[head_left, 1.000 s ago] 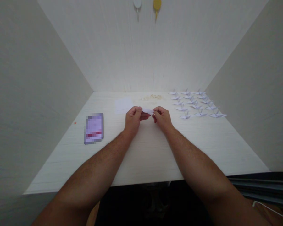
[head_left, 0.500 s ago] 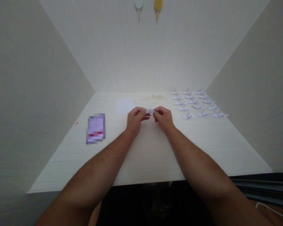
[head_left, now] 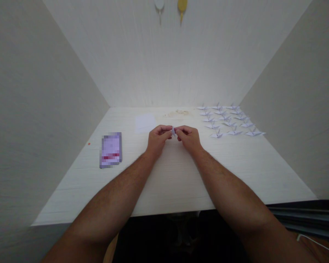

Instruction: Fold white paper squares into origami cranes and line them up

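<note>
Over the middle of the white table (head_left: 170, 182), my left hand (head_left: 157, 138) and my right hand (head_left: 188, 138) meet, both pinching a small folded piece of white paper (head_left: 173, 131). Their fingers are curled round it and hide most of it. Only a small tip shows between the fingertips. A flat white paper square (head_left: 145, 122) lies just beyond my left hand. Several folded paper cranes (head_left: 229, 122) stand in rows to the right of my right hand.
A purple pack (head_left: 110, 149) lies flat on the table's left side. A brownish stain (head_left: 178, 113) marks the far middle of the table. Walls close in at the left, right and back. Two hooks (head_left: 170, 5) hang on the back wall.
The hands have drawn closer together. The paper strip that was stretched between them a second ago is now folded up small and mostly covered by the fingertips.
</note>
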Tool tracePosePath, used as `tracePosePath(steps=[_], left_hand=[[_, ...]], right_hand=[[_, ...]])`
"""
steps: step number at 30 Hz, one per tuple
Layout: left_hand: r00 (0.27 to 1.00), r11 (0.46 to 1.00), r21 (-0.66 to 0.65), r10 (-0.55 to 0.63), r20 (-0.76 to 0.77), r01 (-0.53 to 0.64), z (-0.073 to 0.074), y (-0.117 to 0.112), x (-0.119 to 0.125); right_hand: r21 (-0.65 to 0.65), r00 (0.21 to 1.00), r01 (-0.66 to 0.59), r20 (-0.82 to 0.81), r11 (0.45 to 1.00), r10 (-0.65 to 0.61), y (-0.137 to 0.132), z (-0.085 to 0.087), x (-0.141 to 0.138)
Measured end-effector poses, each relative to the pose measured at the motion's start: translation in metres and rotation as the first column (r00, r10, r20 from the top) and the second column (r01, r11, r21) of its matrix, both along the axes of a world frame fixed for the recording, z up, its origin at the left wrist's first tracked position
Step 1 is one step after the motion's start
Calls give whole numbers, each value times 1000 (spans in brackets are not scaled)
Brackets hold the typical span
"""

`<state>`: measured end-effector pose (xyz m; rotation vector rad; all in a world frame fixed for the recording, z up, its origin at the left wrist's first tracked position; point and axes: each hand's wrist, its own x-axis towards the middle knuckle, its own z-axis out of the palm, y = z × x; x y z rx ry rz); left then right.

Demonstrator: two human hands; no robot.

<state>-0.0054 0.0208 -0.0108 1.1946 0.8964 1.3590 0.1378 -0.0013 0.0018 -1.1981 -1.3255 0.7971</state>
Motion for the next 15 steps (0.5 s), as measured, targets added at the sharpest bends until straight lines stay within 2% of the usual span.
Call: tracePosePath(steps=[10, 15], left_hand=[[999, 999, -34, 36, -30, -37, -3, 2, -1], [999, 999, -46, 19, 26, -18, -2, 1, -1]], right_hand=[[45, 997, -37, 72, 998, 34, 5, -10, 2], [54, 997, -40, 72, 998, 36, 7, -10, 3]])
